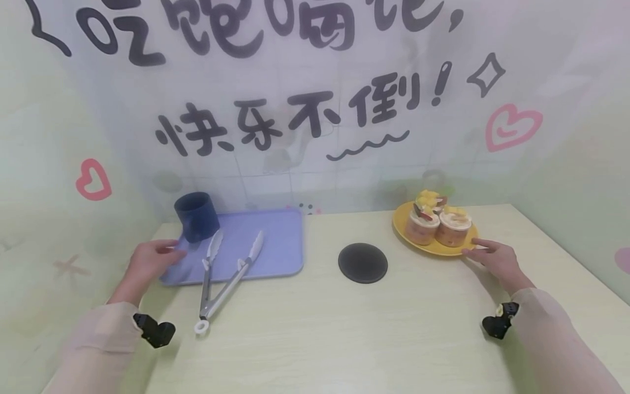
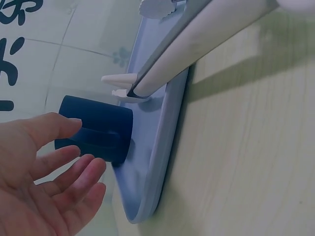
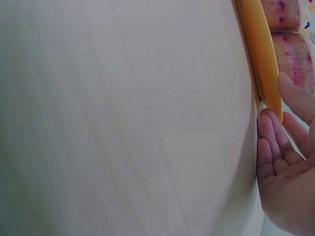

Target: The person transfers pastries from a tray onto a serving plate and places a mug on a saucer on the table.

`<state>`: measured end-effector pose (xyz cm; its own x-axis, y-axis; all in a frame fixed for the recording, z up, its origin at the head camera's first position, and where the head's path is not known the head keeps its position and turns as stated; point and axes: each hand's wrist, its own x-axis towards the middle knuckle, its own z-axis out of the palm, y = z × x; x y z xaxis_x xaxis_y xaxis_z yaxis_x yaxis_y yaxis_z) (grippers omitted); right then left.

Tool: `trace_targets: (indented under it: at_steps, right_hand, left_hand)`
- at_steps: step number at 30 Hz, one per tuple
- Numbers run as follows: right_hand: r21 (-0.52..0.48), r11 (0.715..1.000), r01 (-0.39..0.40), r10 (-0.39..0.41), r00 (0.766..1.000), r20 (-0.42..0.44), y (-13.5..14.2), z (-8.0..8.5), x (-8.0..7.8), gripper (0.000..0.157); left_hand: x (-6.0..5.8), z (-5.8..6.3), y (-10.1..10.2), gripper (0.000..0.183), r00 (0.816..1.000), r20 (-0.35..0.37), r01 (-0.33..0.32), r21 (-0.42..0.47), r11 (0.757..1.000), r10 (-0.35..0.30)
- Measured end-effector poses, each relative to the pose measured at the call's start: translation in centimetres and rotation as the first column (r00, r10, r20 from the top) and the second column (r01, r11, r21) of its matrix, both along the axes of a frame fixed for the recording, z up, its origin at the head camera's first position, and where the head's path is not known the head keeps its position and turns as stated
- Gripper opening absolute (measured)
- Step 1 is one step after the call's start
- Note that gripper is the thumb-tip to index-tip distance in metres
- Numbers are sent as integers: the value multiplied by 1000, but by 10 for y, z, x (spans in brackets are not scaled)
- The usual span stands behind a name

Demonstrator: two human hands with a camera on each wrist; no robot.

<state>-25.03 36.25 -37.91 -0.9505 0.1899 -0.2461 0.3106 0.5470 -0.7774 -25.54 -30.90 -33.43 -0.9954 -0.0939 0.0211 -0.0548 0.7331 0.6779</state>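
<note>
My left hand [image 1: 150, 264] is beside a dark blue mug [image 1: 198, 218], its fingers loosely bent and holding nothing. The mug stands upright on the left end of a lilac tray [image 1: 283, 241], its handle [image 2: 98, 138] facing the hand. Spread metal tongs [image 1: 227, 290] lie with their pale tips over the tray and their ring end on the table. At the right rim of a yellow plate [image 1: 440, 251], my right hand [image 1: 497, 261] pinches the edge, thumb [image 3: 295, 96] above and fingers [image 3: 269, 128] below. Three layered dessert cups [image 1: 453, 232] with cream and fruit stand on that plate.
A round black coaster [image 1: 363, 263] lies on the pale wooden table [image 1: 334, 339] between tray and plate. Behind the table rises a wall [image 1: 275, 186] with large lettering, and side walls stand close on the left and right.
</note>
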Motion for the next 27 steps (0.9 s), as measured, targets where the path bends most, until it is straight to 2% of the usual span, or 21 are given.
trace_targets:
  at_steps: [6, 11, 22, 27]
  right_hand:
    - [-8, 1000, -3, 3, 1000, -2, -1, 2, 1, 87]
    - [1, 1000, -2, 2, 1000, -13, -5, 4, 1, 86]
    - [3, 1000, 22, -22, 1000, -11, -5, 3, 0, 87]
    - [6, 1000, 25, -25, 1000, -5, -3, 2, -1, 88]
  left_hand:
    - [-8, 3, 2, 57, 1000, -13, 12, 10, 1000, -12]
    - [-14, 4, 3, 54, 1000, -28, -13, 35, 999, 14]
    - [-27, -4, 0, 56, 996, 4, -84, 83, 993, 84]
    - [-32, -8, -1, 54, 996, -14, -81, 86, 993, 83]
